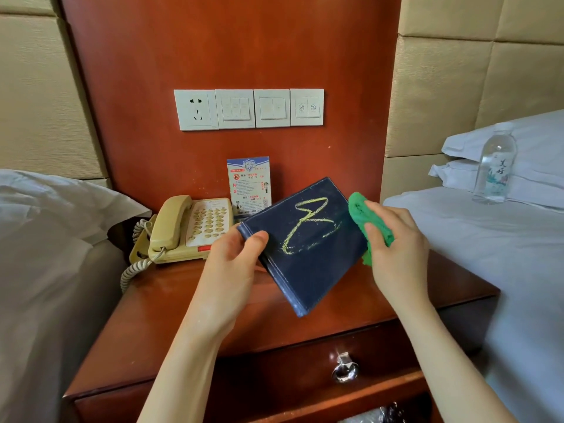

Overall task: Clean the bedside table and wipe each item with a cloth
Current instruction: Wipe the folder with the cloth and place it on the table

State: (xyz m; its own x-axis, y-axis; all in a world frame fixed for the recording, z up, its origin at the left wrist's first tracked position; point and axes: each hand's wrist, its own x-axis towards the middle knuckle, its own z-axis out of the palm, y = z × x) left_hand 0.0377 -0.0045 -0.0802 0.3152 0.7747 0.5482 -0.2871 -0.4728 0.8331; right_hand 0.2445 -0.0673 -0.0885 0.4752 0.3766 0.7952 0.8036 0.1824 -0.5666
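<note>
Two gripping hands: folder (305,239), cloth (363,218).

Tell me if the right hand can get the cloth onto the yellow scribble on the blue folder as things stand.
Probably yes. The right hand holds the green cloth at the folder's right edge, and nothing covers the scribble; the left hand grips only the left edge.

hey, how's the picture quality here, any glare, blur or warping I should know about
Head view: sharp at centre, with the chalk mark on the dark folder crisp; soft window glare on the bedside table top; wide-angle bending at the edges curves the wall panels; the water bottle looks slightly soft.
</note>
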